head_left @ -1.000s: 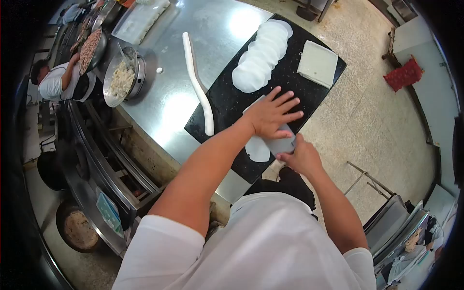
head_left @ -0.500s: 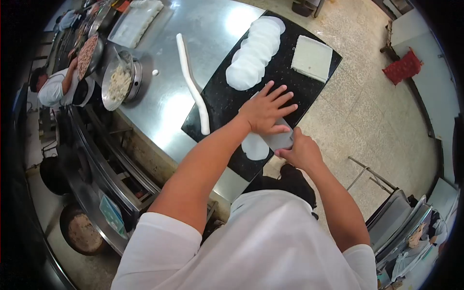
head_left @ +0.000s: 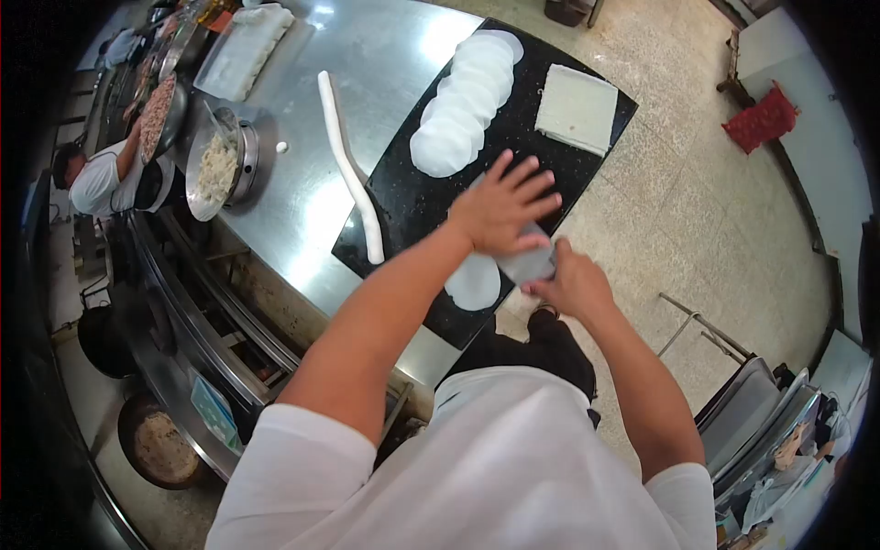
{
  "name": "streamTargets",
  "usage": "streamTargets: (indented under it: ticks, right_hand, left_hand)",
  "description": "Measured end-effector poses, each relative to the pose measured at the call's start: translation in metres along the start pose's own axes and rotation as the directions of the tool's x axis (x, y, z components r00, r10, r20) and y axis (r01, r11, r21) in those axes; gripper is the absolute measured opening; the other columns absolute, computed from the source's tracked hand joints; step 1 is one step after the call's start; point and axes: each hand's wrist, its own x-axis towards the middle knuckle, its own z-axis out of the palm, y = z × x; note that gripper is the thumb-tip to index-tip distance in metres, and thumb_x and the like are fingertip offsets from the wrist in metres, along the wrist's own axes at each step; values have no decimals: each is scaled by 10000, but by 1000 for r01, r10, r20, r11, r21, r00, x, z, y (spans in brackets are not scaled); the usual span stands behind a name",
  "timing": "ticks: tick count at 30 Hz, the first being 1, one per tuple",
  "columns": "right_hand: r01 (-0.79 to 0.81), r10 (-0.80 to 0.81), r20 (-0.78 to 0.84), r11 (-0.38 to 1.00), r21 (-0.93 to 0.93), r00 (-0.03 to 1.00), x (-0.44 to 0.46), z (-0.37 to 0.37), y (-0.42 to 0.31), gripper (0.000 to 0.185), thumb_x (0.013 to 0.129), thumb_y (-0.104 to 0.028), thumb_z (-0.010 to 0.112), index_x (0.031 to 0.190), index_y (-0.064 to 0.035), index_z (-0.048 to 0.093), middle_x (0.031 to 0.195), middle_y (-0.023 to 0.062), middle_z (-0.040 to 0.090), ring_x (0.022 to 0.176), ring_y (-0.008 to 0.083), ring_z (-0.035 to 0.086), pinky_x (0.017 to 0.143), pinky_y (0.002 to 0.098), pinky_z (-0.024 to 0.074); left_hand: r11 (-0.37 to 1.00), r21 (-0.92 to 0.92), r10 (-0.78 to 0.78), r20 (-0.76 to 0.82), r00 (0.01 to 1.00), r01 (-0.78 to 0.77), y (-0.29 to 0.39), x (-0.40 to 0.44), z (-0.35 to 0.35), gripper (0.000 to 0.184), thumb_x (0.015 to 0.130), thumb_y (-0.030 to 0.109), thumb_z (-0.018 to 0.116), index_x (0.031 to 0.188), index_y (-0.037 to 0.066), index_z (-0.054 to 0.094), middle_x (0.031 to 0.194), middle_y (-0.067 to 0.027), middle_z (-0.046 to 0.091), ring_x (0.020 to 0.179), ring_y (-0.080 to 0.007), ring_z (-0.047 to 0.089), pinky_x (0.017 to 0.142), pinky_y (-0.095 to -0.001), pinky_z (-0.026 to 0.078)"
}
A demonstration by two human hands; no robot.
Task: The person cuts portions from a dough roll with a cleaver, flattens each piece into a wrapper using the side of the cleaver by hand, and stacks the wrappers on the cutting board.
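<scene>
Over the near part of a black board [head_left: 396, 197], my left hand [head_left: 500, 211] lies flat with spread fingers across a wide, flat metal blade, which looks like a cleaver [head_left: 530, 263]. My right hand [head_left: 577, 280] is closed at the blade's near right end, its fingers around the handle, which is hidden. Beside the blade, below my left wrist, a thin round dough wrapper [head_left: 474, 282] lies on the board. Farther up, similar wrappers [head_left: 461, 110] overlap in a long row. A white dough rope [head_left: 348, 170] runs along the board's left edge. What lies beneath the blade is hidden.
A white square slab or folded cloth [head_left: 576, 110] rests on the board's far right. On the steel table [head_left: 298, 206] are a bowl of pale filling [head_left: 218, 174], a small dough piece [head_left: 281, 147] and a covered tray [head_left: 243, 55]. Another person [head_left: 105, 174] stands at left beside a pan of minced filling [head_left: 158, 115].
The table and board appear shifted slightly left in view. The blade is blurred by motion and sits a little farther from the near round wrapper. My hands keep their places on it.
</scene>
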Motion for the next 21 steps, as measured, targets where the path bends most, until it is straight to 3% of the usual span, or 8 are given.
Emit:
streamTargets:
  ticks: [3,5,7,8,11,13,17,21]
  right_hand:
    - [1,2,-48,998,62,999,-7,4,-6,739,760,-442,877,1208,17,511,971,264,724,936,474,706,803,524,562]
    - [107,-119,86,985,138,989,-42,40,17,721,781,-416,867,1226,20,502,971,262,729,968,467,705,832,518,562]
    - [-59,-26,219,927,370,975,-68,83,45,708,793,-394,860,1239,17,495,973,260,733,967,461,709,823,524,562]
    - [-66,-18,218,927,370,976,-58,77,45,708,793,-394,860,1239,17,495,973,260,733,967,461,709,823,524,562]
    - [-159,128,132,950,268,983,-71,49,29,695,804,-386,855,1237,14,486,966,262,736,945,449,717,807,524,562]
    - [-106,96,88,988,114,991,-36,13,25,690,797,-409,860,1208,11,499,956,260,738,915,443,723,791,518,565]
    - [0,1,-9,997,75,1000,-9,-6,13,675,788,-413,867,1178,10,513,940,253,741,906,435,726,787,514,566]
    - [93,-91,-21,956,279,996,-46,49,16,647,791,-388,865,1157,17,519,925,261,737,913,462,717,782,523,564]
  left_hand:
    - [999,-35,-18,-26,1000,17,-1,-7,0,674,907,662,575,1412,218,622,1523,-87,528,1511,-358,341,1229,-659,145]
    - [998,-68,-5,61,998,9,41,-44,10,679,899,660,583,1419,223,614,1544,-74,509,1528,-361,312,1236,-652,138]
    - [972,-233,67,183,981,-23,78,-55,9,672,907,664,573,1415,227,616,1529,-63,525,1524,-369,321,1234,-658,138]
    - [975,-192,137,133,982,-110,85,-47,19,655,915,672,559,1389,227,638,1507,-57,544,1508,-385,347,1221,-677,149]
    - [985,-126,123,58,991,-115,65,-15,23,652,920,680,548,1375,224,650,1493,-62,556,1483,-387,384,1222,-662,169]
    - [991,-63,124,30,992,-122,42,8,12,657,923,679,547,1374,213,651,1506,-77,542,1478,-383,384,1227,-643,177]
    - [1000,26,6,30,1000,-7,10,18,-6,686,916,661,562,1430,208,607,1563,-118,474,1505,-372,336,1236,-630,151]
    - [998,-62,2,88,996,4,44,-39,-16,749,905,684,558,1504,235,534,1626,-120,402,1556,-353,256,1247,-628,124]
